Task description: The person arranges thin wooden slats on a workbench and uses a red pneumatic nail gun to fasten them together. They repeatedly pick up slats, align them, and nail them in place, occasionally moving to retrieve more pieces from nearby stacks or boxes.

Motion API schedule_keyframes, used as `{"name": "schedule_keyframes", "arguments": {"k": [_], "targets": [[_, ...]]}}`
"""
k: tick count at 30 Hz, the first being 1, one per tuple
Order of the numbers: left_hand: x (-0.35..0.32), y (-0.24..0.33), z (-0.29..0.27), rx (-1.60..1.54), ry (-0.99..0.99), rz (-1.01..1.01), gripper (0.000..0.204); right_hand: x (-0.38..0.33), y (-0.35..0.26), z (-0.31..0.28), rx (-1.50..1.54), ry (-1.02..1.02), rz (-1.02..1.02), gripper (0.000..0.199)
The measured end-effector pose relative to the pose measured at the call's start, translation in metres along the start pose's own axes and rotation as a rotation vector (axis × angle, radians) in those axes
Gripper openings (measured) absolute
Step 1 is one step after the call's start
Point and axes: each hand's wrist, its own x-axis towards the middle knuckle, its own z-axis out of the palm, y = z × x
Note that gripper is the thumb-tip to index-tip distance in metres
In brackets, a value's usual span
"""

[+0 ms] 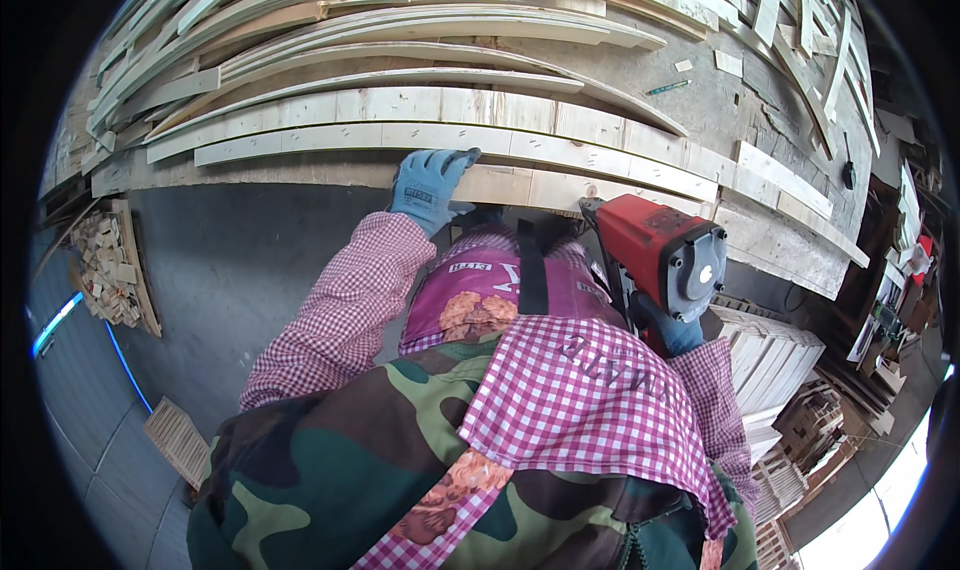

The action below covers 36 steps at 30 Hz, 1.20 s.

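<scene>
My left hand [430, 188], in a blue work glove, grips the near edge of the stacked wood, fingers over a pale wooden strip [500, 183] and thumb low at its front edge. My right hand [676, 332], also gloved in blue, is wrapped round the handle of a red nail gun [650, 235]; the gun hides part of its fingers. The gun's nose lies at the near strip, right of my left hand. Just beyond, a long wooden slat [410, 137] with rows of short dark marks lies beside another long slat [400, 103].
Many loose slats [330, 45] cover the far side of the worktable [700, 100]. A teal pen [668, 87] and small wood scraps lie there too. Offcuts [103, 265] are heaped at the left. Pale wooden stacks [765, 355] stand at the right.
</scene>
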Motion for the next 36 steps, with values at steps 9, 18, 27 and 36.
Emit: {"name": "schedule_keyframes", "arguments": {"k": [9, 18, 27, 36], "targets": [[0.000, -0.013, -0.003, -0.034, 0.003, -0.037, 0.074, 0.018, -0.003, 0.001, -0.280, 0.148, -0.385, 0.042], [-0.006, -0.002, 0.002, -0.070, 0.106, -0.079, 0.076, 0.004, -0.012, -0.004, -0.154, 0.176, -0.225, 0.042], [-0.007, 0.001, 0.007, -0.073, 0.213, 0.013, 0.074, -0.054, -0.002, 0.001, 0.120, 0.282, 0.201, 0.063], [0.000, -0.001, 0.009, -0.029, 0.317, 0.087, 0.073, -0.103, 0.007, 0.024, 0.092, 0.258, 0.306, 0.061]]}}
